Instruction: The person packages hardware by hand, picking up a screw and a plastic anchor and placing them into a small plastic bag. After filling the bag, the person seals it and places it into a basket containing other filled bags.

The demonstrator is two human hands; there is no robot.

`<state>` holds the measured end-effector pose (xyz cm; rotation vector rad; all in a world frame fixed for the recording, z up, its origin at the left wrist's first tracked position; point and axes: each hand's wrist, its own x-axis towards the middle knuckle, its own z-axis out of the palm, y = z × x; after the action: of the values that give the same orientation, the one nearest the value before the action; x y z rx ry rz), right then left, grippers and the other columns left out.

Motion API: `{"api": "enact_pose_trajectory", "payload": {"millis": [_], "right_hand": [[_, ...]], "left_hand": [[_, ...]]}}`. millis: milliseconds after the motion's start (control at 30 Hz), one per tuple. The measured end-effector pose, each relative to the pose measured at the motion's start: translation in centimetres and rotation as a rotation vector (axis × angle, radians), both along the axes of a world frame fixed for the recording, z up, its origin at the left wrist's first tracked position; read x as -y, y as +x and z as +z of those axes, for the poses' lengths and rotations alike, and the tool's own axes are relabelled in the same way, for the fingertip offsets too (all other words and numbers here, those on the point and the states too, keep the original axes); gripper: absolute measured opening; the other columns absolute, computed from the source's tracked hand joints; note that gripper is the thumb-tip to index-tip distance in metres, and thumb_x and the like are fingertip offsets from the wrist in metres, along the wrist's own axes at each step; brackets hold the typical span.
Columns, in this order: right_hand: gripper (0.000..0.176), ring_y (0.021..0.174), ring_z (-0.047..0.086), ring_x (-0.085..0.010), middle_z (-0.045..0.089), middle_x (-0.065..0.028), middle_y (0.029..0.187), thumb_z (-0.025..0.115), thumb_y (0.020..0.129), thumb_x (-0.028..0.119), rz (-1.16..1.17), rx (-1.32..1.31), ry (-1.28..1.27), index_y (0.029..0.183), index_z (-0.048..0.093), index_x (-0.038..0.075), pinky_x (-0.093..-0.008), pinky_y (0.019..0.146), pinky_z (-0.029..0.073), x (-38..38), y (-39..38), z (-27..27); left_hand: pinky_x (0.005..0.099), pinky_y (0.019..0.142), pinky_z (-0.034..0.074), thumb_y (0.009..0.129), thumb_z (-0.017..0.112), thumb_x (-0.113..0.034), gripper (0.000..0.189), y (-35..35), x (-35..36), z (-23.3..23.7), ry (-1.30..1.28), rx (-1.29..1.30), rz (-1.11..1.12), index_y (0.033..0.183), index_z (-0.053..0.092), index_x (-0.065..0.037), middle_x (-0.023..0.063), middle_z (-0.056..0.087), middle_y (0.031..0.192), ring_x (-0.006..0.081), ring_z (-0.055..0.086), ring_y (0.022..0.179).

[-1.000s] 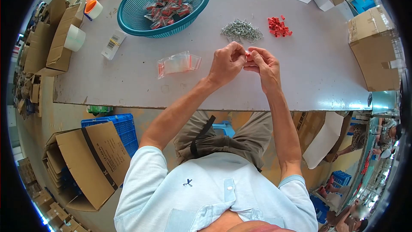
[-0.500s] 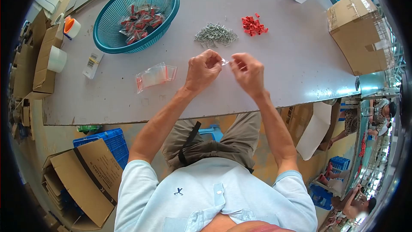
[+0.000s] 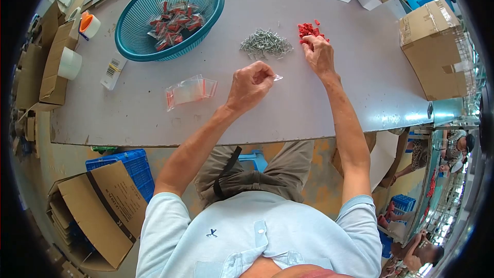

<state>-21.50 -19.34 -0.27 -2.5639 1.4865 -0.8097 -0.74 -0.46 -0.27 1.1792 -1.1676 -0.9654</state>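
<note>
Head view showed a barcode card point(image 3: 112, 74) at the left of your worktop point(image 3: 128, 118), then the teal basket point(image 3: 139, 20) with red-and-clear packets point(image 3: 172, 27) inside. Flat bags point(image 3: 190, 91) lay nearer you. Your left hand point(image 3: 249, 85) had its grip closed on a small clear bag point(image 3: 278, 77), near the heap of metal pieces point(image 3: 266, 44). Your right hand point(image 3: 320, 56) had its fingertips at the red pieces point(image 3: 307, 30); whether its grip held one could not be told. Well apart, rightmost, stood a carton point(image 3: 432, 51).
</note>
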Motion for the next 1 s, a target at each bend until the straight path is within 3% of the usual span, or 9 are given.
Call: {"api": "enact_pose_trajectory", "payload": {"millis": [200,333,400,433,500,733,800,933,1000], "right_hand": [[0.015,0.09,0.073,-0.0272,0.074,-0.0133,0.107,0.073,0.093,0.016,-0.016,0.086,0.215,0.104,0.073,0.006,-0.0401,0.079,0.058,0.3,0.0,0.0],[0.014,0.082,0.072,-0.0167,0.074,-0.0092,0.098,0.071,0.095,0.013,0.006,0.313,0.189,0.106,0.074,0.005,-0.0333,0.074,0.059,-4.4,0.4,2.2],[0.014,0.077,0.072,-0.0145,0.073,-0.0087,0.096,0.072,0.096,0.009,0.057,0.595,0.511,0.107,0.073,0.0,-0.0307,0.069,0.062,-7.9,0.5,3.6],[0.014,0.077,0.072,-0.0145,0.073,-0.0087,0.096,0.072,0.096,0.009,0.061,0.593,0.515,0.107,0.073,0.0,-0.0307,0.069,0.062,-9.5,0.6,3.8],[0.021,0.076,0.073,-0.0131,0.073,-0.0094,0.094,0.074,0.095,0.005,0.16,0.842,0.743,0.113,0.068,-0.004,-0.0286,0.067,0.064,-12.6,1.1,3.9],[0.038,0.078,0.074,-0.0143,0.073,-0.0102,0.092,0.077,0.095,0.006,0.202,0.963,0.894,0.128,0.06,-0.004,-0.0293,0.068,0.067,-15.4,3.3,3.7],[0.035,0.078,0.074,-0.0145,0.073,-0.0103,0.092,0.077,0.096,0.007,0.175,0.915,0.891,0.126,0.061,-0.004,-0.029,0.068,0.067,-15.1,3.6,3.6],[0.026,0.078,0.073,-0.015,0.074,-0.0104,0.092,0.074,0.098,0.011,0.172,0.991,0.963,0.118,0.067,-0.004,-0.0286,0.066,0.066,-14.7,3.8,2.6],[0.023,0.078,0.073,-0.0151,0.075,-0.0103,0.093,0.074,0.099,0.012,0.179,1.041,1.003,0.115,0.068,-0.004,-0.0289,0.066,0.066,-14.8,3.7,2.7]], "left_hand": [[0.0232,0.062,0.057,0.092,0.068,0.002,0.005,0.3,0.0,0.1,-0.006,0.082,-0.007,0.096,0.07,0.0,0.0039,0.071,0.081,0.0074,0.067,0.072],[0.0227,0.064,0.056,0.092,0.068,0.002,0.005,0.4,-0.1,0.3,0.013,0.084,0.054,0.096,0.07,0.0,0.0041,0.072,0.082,0.0071,0.067,0.072],[0.0222,0.066,0.056,0.093,0.068,0.002,0.005,0.3,0.0,0.3,0.005,0.105,0.098,0.097,0.07,0.0,0.0037,0.072,0.082,0.0062,0.066,0.073],[0.0222,0.066,0.056,0.093,0.068,0.002,0.005,0.3,0.0,0.2,0.008,0.104,0.102,0.097,0.07,0.0,0.0037,0.072,0.082,0.0062,0.066,0.073],[0.0282,0.065,0.057,0.089,0.071,-0.001,0.006,0.1,0.1,-0.2,-0.022,0.08,0.156,0.094,0.072,0.0,0.0081,0.075,0.08,0.01,0.069,0.07],[0.0296,0.065,0.058,0.089,0.072,0.0,0.006,0.0,-0.4,0.4,-0.087,0.182,0.159,0.095,0.07,0.001,0.01,0.076,0.081,0.0129,0.071,0.069],[0.0252,0.068,0.058,0.093,0.069,0.002,0.006,-0.1,-0.7,0.5,-0.128,0.27,0.11,0.098,0.069,0.003,0.0047,0.075,0.085,0.0072,0.07,0.076],[0.0265,0.069,0.059,0.092,0.07,0.002,0.007,-0.3,-0.7,0.3,-0.216,0.279,0.077,0.099,0.069,0.002,0.0066,0.076,0.086,0.0089,0.072,0.078],[0.0288,0.069,0.06,0.092,0.07,0.003,0.007,0.1,-0.5,0.3,-0.036,0.13,0.065,0.099,0.069,0.001,0.0094,0.076,0.087,0.0125,0.074,0.078]]}}
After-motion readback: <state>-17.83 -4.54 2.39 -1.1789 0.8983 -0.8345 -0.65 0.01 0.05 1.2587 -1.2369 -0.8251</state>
